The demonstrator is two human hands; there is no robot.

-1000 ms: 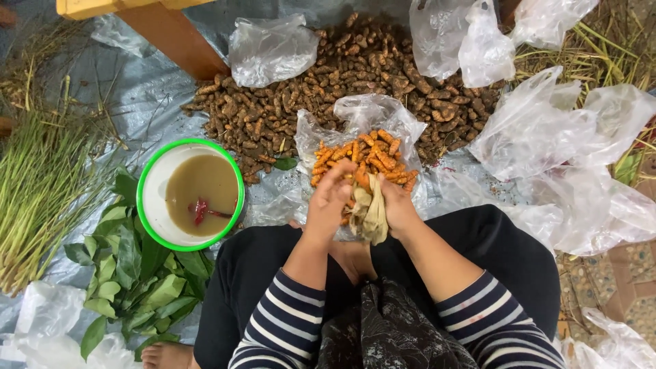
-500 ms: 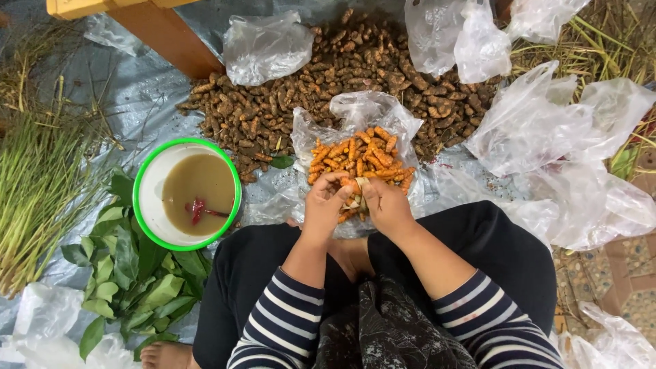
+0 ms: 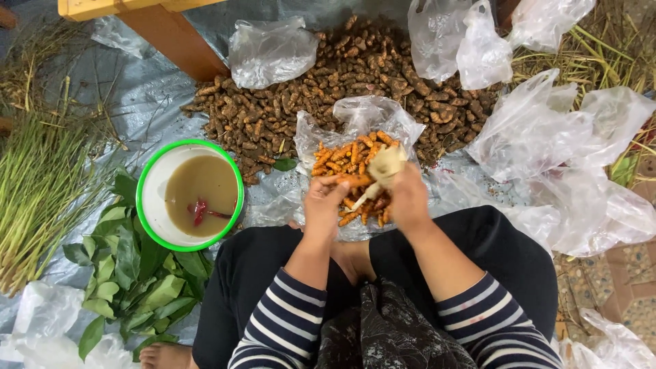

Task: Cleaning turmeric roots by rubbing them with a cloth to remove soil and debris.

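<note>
My left hand [image 3: 325, 199] grips an orange peeled root [image 3: 350, 180] over an open clear bag [image 3: 360, 117] holding several more orange roots [image 3: 345, 158]. My right hand [image 3: 407, 197] is closed around a pale cloth [image 3: 387, 164] and a thin pale tool whose tip [image 3: 363, 197] points toward the left hand. Both hands meet just above my lap, over the near edge of the bag. Striped sleeves cover my forearms.
A big heap of brown unpeeled roots [image 3: 287, 102] lies beyond the bag. A green-rimmed bowl [image 3: 146, 179] of murky water stands at left. Green leaves [image 3: 130, 273] and grass stalks [image 3: 34, 184] lie at left, crumpled clear bags [image 3: 553, 137] at right, a wooden leg [image 3: 174, 34] behind.
The cloth has swung from between my hands to above my right hand. My left hand now holds a root up against the tool; both hands sit slightly farther forward.
</note>
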